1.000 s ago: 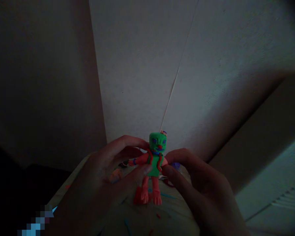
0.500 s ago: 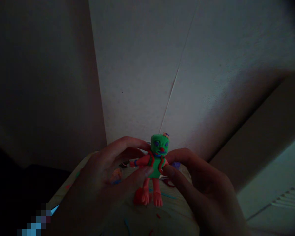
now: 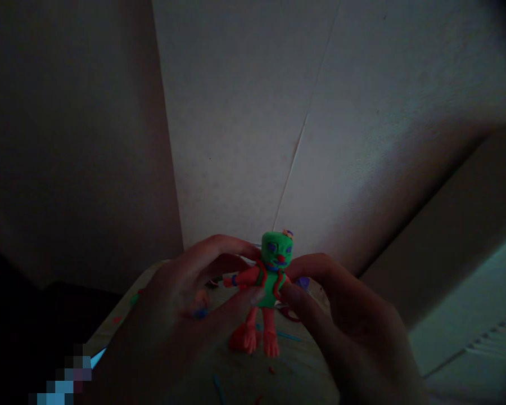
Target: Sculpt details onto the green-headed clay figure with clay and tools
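Clay-like fig. [image 3: 271,289] has shifted slightly R & down, upright above desk [image 3: 297,365]; L hand [image 3: 172,298] & R hand [image 3: 349,309] still pinch its sides, so prob. just minor repositioning.

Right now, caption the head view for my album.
Left hand and right hand steady a green-headed figure, feet downward, at a dim wooden table.

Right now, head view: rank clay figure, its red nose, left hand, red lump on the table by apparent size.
1. Left hand
2. Clay figure
3. Red lump, partly hidden
4. Red nose
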